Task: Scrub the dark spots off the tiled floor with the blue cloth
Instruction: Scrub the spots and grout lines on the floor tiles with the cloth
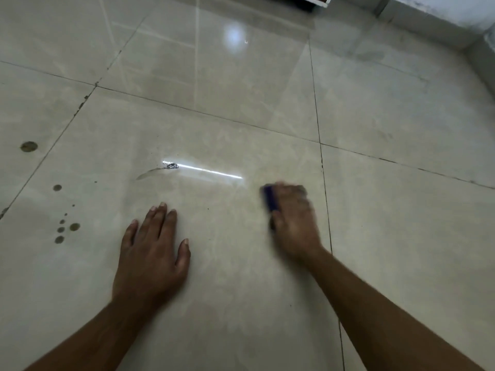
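Note:
My right hand (293, 218) presses the blue cloth (269, 197) onto the glossy beige tiled floor (219, 129); the hand is motion-blurred and covers most of the cloth, so only a blue edge shows on its left. My left hand (154, 247) rests flat on the same tile with fingers straight and spread. Several dark spots lie on the tile to the left: a large one (29, 146), a smaller one (57, 187) and a cluster (65, 231). A small grey smear (171, 165) sits ahead of my left hand.
Dark grout lines cross the floor, one running just right of my right hand (325, 199). A grey skirting and wall (439, 25) run along the far right. The foot of a white piece of furniture (313, 2) stands at the top edge.

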